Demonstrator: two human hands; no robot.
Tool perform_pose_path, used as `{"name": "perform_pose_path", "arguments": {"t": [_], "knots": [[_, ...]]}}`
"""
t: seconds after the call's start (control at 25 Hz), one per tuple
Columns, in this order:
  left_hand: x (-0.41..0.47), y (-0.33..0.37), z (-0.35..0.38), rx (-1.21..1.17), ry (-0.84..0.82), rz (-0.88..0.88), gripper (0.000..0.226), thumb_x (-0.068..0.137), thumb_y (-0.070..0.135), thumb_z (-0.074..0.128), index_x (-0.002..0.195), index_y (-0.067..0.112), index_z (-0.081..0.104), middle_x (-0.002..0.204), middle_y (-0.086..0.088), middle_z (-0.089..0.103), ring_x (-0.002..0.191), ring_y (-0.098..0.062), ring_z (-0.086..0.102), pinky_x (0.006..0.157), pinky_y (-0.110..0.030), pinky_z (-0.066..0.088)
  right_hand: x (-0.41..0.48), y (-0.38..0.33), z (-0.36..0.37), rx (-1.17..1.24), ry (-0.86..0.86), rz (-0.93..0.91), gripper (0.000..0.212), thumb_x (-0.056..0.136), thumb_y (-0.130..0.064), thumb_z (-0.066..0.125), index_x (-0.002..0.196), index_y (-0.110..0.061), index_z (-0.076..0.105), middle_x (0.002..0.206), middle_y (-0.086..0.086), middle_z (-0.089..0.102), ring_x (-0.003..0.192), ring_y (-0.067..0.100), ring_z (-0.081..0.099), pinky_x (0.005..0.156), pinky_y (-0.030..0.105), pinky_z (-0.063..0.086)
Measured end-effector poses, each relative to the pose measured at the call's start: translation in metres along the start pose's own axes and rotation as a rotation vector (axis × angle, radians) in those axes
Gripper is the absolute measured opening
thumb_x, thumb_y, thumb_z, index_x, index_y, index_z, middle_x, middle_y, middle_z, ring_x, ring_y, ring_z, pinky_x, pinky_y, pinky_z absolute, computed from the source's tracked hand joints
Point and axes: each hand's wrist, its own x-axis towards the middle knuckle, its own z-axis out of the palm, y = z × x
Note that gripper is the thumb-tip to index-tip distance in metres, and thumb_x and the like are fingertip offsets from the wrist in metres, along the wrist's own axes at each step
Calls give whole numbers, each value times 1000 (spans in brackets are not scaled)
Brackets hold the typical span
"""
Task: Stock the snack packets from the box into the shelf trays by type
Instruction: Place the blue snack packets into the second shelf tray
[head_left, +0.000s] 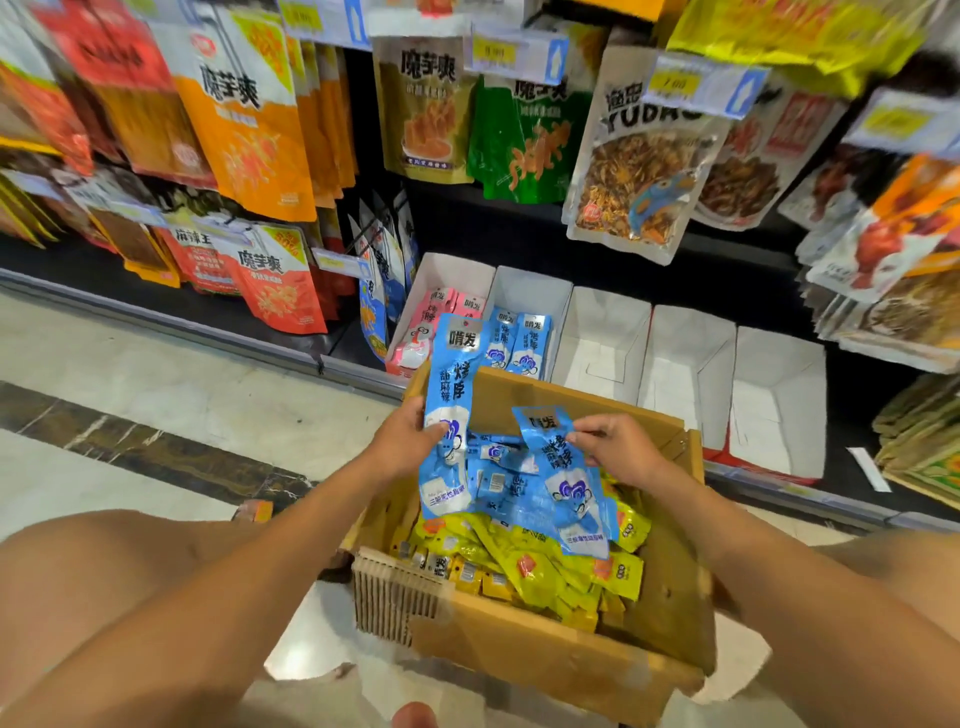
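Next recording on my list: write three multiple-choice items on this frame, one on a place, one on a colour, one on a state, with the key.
1. Which shelf tray already holds blue packets? A. leftmost B. second from the left C. rightmost
2. What colour are the packets at the near end of the cardboard box? A. yellow B. green C. pink
3. What is the left hand doing? A. pinching a blue packet B. hanging empty C. pressing the box flap

1 B: the blue packets stand right of the pink packets in the leftmost tray.
2 A: yellow packets lie there.
3 A: it pinches the long blue packet; the right hand pinches another.
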Motion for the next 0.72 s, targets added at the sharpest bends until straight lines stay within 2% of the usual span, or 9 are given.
{"name": "perform_pose_path", "arguments": {"t": [0.08, 0.16, 0.28, 0.36, 0.48, 0.52, 0.6, 0.64, 0.72], "knots": [[4, 25, -11, 103, -23, 23, 39, 101, 10, 59, 136, 24, 54, 124, 0, 70, 107, -22, 69, 94, -47, 57, 9, -26, -25, 124, 32, -8, 11, 95, -19, 67, 94, -21, 77, 99, 18, 74, 92, 27, 71, 73, 43, 62], [9, 52, -18, 145, -38, 44, 38, 99, 11, 56, 132, 30, 54, 120, 2, 70, 106, -22, 69, 93, -48, 58, 14, -52, -48, 248, 75, -44, 12, 97, -13, 63, 103, -7, 72, 107, 23, 71, 101, 32, 70, 63, 32, 60], [19, 89, -18, 157, -21, 39, 34, 94, 19, 54, 124, 32, 59, 113, -7, 73, 103, -30, 70, 93, -54, 57, 19, -88, -72, 355, 130, -98, 24, 99, -13, 60, 119, 0, 63, 114, 19, 70, 106, 30, 69, 73, 39, 63], [28, 108, -10, 128, -57, 34, 31, 89, 25, 54, 118, 31, 63, 109, -16, 73, 97, -35, 70, 90, -57, 56, 20, -108, -81, 407, 147, -141, 20, 101, -12, 57, 116, -1, 64, 109, 14, 73, 97, 23, 73, 72, 35, 62], [38, 121, 12, 25, -127, 15, 17, 98, 17, 55, 110, 23, 64, 102, -15, 74, 82, -25, 67, 79, -42, 59, 28, -114, -83, 521, 178, -124, 16, 101, -15, 57, 111, -6, 65, 107, 14, 74, 98, 27, 72, 76, 38, 62], [44, 119, 20, -22, -157, 0, 17, 97, 24, 60, 113, 23, 65, 108, -13, 75, 89, -21, 69, 89, -47, 58, 32, -113, -80, 562, 188, -113, 15, 101, -15, 57, 109, -6, 66, 107, 15, 74, 99, 30, 71, 75, 38, 62], [54, 111, 35, -119, -231, -76, 43, 90, 50, 72, 125, 28, 60, 125, -1, 72, 113, -21, 67, 104, -50, 51, 41, -108, -72, 625, 201, -76, 11, 101, -13, 57, 104, -7, 66, 104, 15, 74, 96, 30, 71, 72, 35, 61], [57, 109, 41, -150, -277, -90, 45, 91, 51, 72, 128, 28, 59, 127, 3, 71, 117, -22, 67, 104, -52, 51, 47, -106, -68, 638, 206, -55, 11, 101, -12, 57, 104, -7, 65, 102, 14, 75, 94, 28, 71, 71, 35, 61], [66, 105, 50, -158, -323, -74, 38, 96, 33, 71, 131, 23, 60, 121, 2, 75, 111, -23, 72, 100, -50, 56, 56, -106, -61, 628, 212, -33, 13, 101, -14, 56, 108, -6, 64, 102, 10, 76, 92, 23, 74, 69, 34, 60]]}}
